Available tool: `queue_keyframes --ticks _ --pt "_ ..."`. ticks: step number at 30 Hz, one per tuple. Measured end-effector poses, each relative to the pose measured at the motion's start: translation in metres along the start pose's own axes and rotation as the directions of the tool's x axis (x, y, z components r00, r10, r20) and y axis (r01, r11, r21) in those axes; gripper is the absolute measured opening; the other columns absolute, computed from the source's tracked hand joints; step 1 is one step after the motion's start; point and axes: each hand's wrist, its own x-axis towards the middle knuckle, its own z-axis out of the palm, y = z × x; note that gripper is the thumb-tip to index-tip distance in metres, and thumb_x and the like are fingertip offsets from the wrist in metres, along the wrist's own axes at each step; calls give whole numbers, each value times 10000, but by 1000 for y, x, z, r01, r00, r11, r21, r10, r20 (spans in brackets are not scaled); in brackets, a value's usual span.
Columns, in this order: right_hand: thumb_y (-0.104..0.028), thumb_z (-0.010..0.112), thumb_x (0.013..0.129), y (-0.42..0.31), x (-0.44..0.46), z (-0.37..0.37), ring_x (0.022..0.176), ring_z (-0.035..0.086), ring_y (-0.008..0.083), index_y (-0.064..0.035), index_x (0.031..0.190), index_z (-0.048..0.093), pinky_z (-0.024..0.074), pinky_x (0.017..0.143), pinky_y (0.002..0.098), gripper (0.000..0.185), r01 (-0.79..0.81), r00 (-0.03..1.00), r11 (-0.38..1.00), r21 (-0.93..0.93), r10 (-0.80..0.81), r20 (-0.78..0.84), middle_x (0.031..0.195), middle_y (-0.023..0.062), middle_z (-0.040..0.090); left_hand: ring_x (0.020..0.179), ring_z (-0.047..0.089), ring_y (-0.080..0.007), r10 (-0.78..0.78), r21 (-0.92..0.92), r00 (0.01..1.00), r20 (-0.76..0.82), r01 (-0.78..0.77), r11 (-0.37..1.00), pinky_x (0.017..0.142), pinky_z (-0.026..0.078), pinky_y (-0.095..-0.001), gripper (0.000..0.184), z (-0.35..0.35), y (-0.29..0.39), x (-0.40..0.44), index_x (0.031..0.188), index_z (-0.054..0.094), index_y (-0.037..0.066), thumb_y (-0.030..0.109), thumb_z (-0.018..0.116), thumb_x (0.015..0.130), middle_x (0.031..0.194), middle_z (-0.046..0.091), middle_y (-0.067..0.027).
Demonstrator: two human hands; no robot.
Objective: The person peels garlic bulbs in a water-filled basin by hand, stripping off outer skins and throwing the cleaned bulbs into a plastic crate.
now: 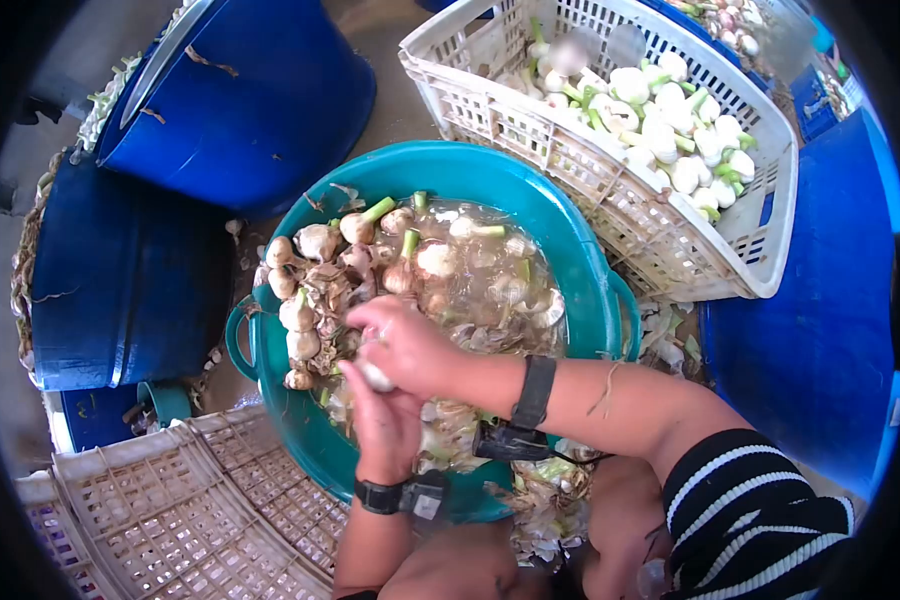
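Over a round green tub [320, 470] of murky water, both hands meet around one pale garlic bulb [375, 376]. Below the bulb, my left hand [385, 425] cups it, with the thumb pointing up. From above, my right hand [405, 345] curls its fingers over the bulb's top. More garlic bulbs [317, 242] with roots and short green stems lie heaped along the tub's left side. A few bulbs [437, 260] float in the water beyond my hands. Loose peeled skins [450, 440] drift near my wrists.
A white crate [590, 180] holding peeled garlic stands at the upper right, on another crate. Blue barrels [240, 100] stand at the upper left, left, and right [800, 300]. An off-white crate [170, 480] lies at the lower left. Skins [545, 505] lie beside my legs.
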Motion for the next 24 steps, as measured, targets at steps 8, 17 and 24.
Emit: queue_keyframes --ticks 8,17,24 --pt "-137 571 644 -27 -29 -27 528 570 321 -52 563 586 451 482 404 118 293 866 849 -440 -41 498 549 141 553 459 392 -5 122 510 984 -130 -39 859 369 240 -173 330 -25 9 -8 1061 515 102 362 419 881 690 529 49" --pt "-198 520 855 -9 -34 -38 599 584 154 14 798 634 457 541 331 247 -675 717 702 226 553 424 724 59 612 997 515 -169 211 482 945 250 -311 819 881 408 -284 476 -28 17 -4 1299 384 -10 207 385 875 1152 502 -123" --pt "-203 538 869 6 -31 -37 539 541 147 -8 896 633 431 513 299 220 -668 728 732 135 604 324 663 39 611 972 562 -215 197 844 931 307 -362 396 829 452 -333 558 -13 18 -22 1286 416 33 27 614 763 1116 559 -169"
